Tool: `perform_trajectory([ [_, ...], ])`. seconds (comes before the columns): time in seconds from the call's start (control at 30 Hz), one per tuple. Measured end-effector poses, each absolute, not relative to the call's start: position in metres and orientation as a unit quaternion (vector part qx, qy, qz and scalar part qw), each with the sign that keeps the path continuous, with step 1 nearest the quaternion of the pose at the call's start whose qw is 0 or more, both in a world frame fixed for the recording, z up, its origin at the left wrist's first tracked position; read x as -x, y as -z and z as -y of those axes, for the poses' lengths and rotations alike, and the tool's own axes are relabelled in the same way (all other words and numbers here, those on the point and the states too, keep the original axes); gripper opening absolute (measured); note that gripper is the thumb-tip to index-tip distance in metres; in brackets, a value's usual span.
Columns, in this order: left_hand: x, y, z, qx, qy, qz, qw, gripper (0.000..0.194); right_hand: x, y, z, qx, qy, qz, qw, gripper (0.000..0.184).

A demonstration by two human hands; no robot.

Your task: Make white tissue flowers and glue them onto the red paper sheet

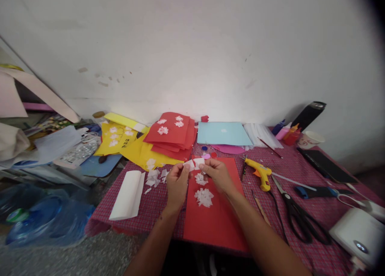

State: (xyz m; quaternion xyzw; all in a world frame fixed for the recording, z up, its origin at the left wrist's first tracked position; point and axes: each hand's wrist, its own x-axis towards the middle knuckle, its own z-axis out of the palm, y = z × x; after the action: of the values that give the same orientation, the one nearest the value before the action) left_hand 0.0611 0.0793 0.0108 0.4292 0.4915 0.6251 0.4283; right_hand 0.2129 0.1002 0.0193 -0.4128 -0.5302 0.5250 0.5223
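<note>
My left hand point(177, 184) pinches a small piece of white paper point(189, 164) between thumb and fingers. Close beside it, my right hand point(217, 174) pinches another white piece of paper point(197, 162); a narrow gap shows between the two pieces, and I cannot tell whether they still join. Both hands are above the upper part of a red sheet point(215, 228). On that sheet lie two white paper flowers, a smaller one point(201, 179) and a larger one point(204, 197) nearer to me. Torn white paper scraps point(153, 178) lie left of my left hand.
Folded white paper point(128, 196) lies at the left. Red cards with white flowers point(171, 128), yellow sheets point(136, 150) and a light blue sheet point(224, 133) are at the back. Rightward are a yellow glue gun point(260, 173), black-handled scissors point(300, 218) and a paper cup point(311, 140).
</note>
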Motion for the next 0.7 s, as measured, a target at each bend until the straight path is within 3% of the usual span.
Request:
perform_trajectory([
  [0.33, -0.061, -0.008, -0.083, -0.412, -0.625, -0.479, 0.459, 0.026, -0.209, -0.026, -0.096, 0.457, -0.48, 0.537, 0.521, 0.029],
  [0.57, -0.061, -0.007, -0.082, -0.448, -0.615, -0.483, 0.434, 0.022, -0.205, -0.017, -0.094, 0.5, -0.178, 0.683, 0.502, 0.025],
  [0.7, -0.061, -0.011, -0.078, -0.499, -0.592, -0.484, 0.408, 0.02, -0.206, -0.009, -0.095, 0.475, -0.105, 0.75, 0.449, 0.022],
])
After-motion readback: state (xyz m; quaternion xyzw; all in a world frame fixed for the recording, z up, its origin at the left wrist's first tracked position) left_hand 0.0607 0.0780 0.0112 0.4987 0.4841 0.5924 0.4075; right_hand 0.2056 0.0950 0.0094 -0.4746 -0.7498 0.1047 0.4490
